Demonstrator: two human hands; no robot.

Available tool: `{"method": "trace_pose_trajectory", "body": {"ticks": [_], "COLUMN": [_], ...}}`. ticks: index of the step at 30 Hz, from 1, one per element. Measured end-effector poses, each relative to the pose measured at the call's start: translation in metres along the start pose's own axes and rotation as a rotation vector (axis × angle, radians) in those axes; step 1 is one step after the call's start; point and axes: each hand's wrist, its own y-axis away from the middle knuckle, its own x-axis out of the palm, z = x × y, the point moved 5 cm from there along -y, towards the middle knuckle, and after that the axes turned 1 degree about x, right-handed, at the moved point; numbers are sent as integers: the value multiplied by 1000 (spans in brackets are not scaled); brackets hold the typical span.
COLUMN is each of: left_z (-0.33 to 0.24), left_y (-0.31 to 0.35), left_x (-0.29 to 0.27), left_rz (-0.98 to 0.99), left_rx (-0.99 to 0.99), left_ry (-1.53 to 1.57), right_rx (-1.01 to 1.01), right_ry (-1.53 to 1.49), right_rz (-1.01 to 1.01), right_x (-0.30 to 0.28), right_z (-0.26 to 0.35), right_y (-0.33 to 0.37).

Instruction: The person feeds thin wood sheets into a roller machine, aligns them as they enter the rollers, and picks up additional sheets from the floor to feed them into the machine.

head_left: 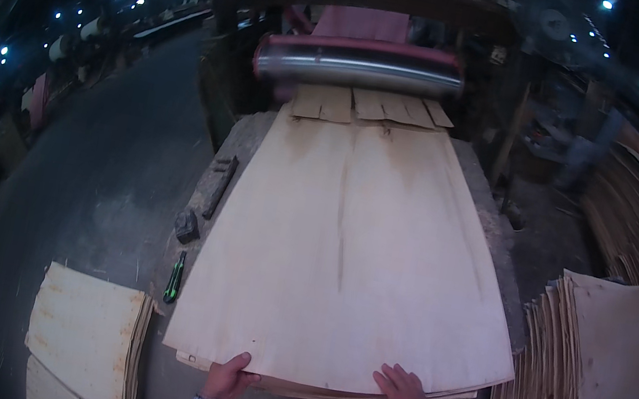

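Observation:
A large pale wood veneer sheet (pixel 375 269) lies on the table in front of me and reaches toward a shiny metal roller. At its near edge, left of the middle, my left hand (pixel 226 378) is closed on the sheet, thumb on top and fingers curled by the rim. My right hand (pixel 403 395) rests farther right along the same edge, fingers stretched out over the surface and thumb near the rim. Edges of more sheets show just below the top one. Smaller brown veneer pieces (pixel 391 108) lie across the far end, close to the roller.
The metal roller (pixel 360 67) with pink along its top spans the far end. Left of the sheet lie a green-and-black cutter knife (pixel 174 276), a dark block (pixel 186 226) and a long dark tool (pixel 219 186). Veneer stacks stand at left (pixel 87 329) and right (pixel 609 353).

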Motion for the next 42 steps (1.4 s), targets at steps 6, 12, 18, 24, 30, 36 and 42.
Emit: {"method": "trace_pose_trajectory", "body": {"ticks": [6,12,18,24,30,36,42], "left_z": [10,71,68,12,-9,-21,-20], "left_y": [8,40,-15,-44,-39,-64,-93], "left_x": [-1,-104,-55,-23,-88,-140,-182], "left_rz": [28,-154,-256,-317,-532,-868,-797], "left_rx": [-60,-159,-197,-119,156,198,117], "left_ry": [11,63,96,-255,-324,-816,-1196], "right_rx": [303,280,244,260,263,395,412], "right_ry": [109,113,66,77,190,175,217], "right_rz": [-163,-95,-171,-194,-288,-73,-110], "right_x": [-10,-27,-35,-2,23,-14,7], "right_z": [-46,-11,-57,-125,-219,-262,-207], "right_y": [21,49,1,-117,-244,-334,-290]}}
